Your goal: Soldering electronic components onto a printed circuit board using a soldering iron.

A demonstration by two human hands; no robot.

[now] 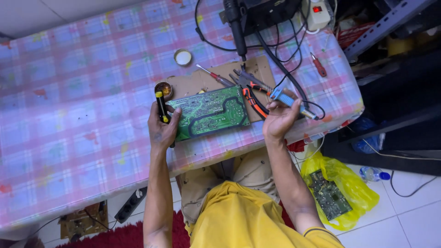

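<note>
A green circuit board point(212, 111) lies solder side up on a brown cardboard sheet point(193, 83) on the table. My left hand point(161, 129) grips its left edge and also holds a black desoldering pump with a yellow tip point(161, 106), standing upright. To the right of the board, my right hand point(278, 120) holds a soldering iron with a blue handle point(285, 98); its cable runs off to the right. The iron's tip points up and left, near the pliers.
Orange-handled pliers point(251, 94), a screwdriver point(216, 76) and a flux tin point(164, 88) lie by the board. A tin lid point(183, 57), a power strip point(319, 14) and black cables sit farther back. A yellow bag with another board point(331, 193) lies on the floor.
</note>
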